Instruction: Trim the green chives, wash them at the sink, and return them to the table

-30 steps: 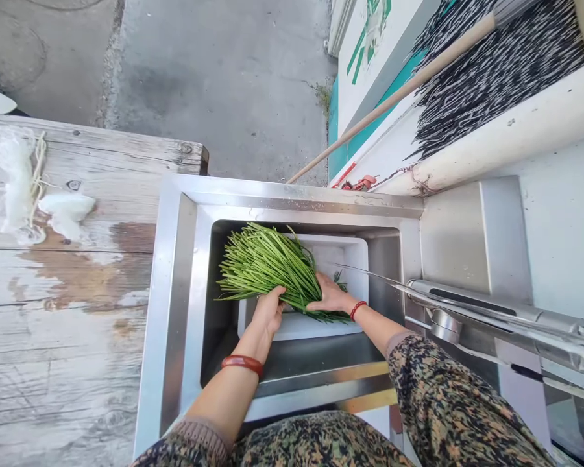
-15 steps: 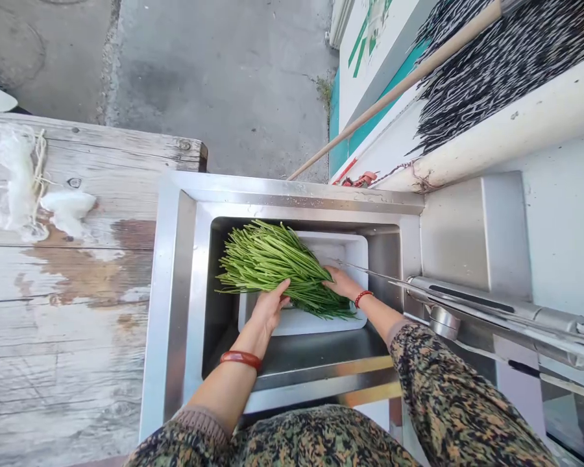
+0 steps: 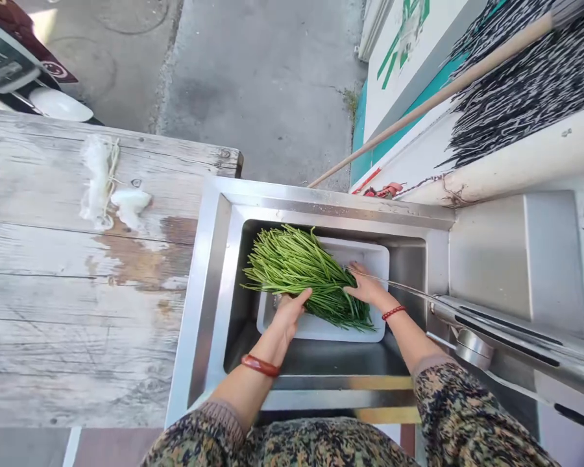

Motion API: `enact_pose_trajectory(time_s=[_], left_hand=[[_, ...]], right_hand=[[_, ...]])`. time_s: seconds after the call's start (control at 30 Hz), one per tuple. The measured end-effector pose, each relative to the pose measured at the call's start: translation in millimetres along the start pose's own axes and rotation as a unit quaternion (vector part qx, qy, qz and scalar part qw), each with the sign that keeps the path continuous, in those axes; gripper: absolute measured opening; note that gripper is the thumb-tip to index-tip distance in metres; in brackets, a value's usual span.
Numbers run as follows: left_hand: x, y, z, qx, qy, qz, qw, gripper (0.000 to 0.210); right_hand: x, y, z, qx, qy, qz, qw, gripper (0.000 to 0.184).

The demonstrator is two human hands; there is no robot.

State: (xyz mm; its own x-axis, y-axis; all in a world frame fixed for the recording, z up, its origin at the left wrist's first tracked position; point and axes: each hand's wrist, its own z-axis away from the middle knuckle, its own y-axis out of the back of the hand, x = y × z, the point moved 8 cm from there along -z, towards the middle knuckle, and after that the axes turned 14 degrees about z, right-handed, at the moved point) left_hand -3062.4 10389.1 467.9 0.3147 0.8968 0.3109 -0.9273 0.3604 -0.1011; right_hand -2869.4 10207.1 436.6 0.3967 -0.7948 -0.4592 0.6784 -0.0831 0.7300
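Observation:
A thick bundle of green chives (image 3: 296, 263) lies slanted across a white plastic tub (image 3: 340, 333) inside a steel sink, pale stems to the left and darker leaves to the right. My left hand (image 3: 289, 314), with a reddish-brown bangle on its wrist, grips the near side of the bundle, thumb on top and fingers mostly hidden underneath. At the leafy end, my right hand (image 3: 367, 287) has its thumb and fingers around some leaves; a red bead bracelet circles that wrist. A thin stream of water (image 3: 411, 289) runs from the faucet (image 3: 496, 324) to my right hand.
The steel sink (image 3: 202, 285) has raised rims. To the left, a weathered wooden table (image 3: 78, 311) bears white plastic scraps (image 3: 97, 181) and string. A wooden mop handle (image 3: 428, 104) slants behind the sink, near striped mop strands (image 3: 525, 97). Part of a vehicle (image 3: 10, 61) shows far left.
The view has shifted, so everything sits farther right. My right hand has moved slightly up along the leafy end, its fingers more spread. My left hand keeps its hold.

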Motion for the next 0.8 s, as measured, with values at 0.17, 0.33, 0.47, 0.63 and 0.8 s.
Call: enact_pose_trajectory(time_s=[0.17,0.33,0.47,0.63,0.8], left_hand=[[-3,19.0,10,0.018,-0.04,0.011,0.999,0.028],[-20,45.8,0,0.056,-0.039,0.033,0.997,0.037],[-2,44.5,-11,0.077,-0.075,0.046,0.993,0.039],[19,16.2,-9,0.044,-0.114,0.089,0.989,0.049],[13,0.1,-3,-0.035,-0.091,0.069,0.993,0.048]], right_hand=[[-21,7,-47,0.091,-0.056,-0.104,0.989,0.038],[-29,-27,-70,0.074,-0.112,-0.163,0.977,0.041],[-34,-21,-51,0.05,-0.07,-0.202,0.975,0.052],[-83,-23,-21,-0.024,0.069,-0.073,0.995,0.111],[-89,-16,-15,0.028,0.019,-0.044,0.998,0.076]])
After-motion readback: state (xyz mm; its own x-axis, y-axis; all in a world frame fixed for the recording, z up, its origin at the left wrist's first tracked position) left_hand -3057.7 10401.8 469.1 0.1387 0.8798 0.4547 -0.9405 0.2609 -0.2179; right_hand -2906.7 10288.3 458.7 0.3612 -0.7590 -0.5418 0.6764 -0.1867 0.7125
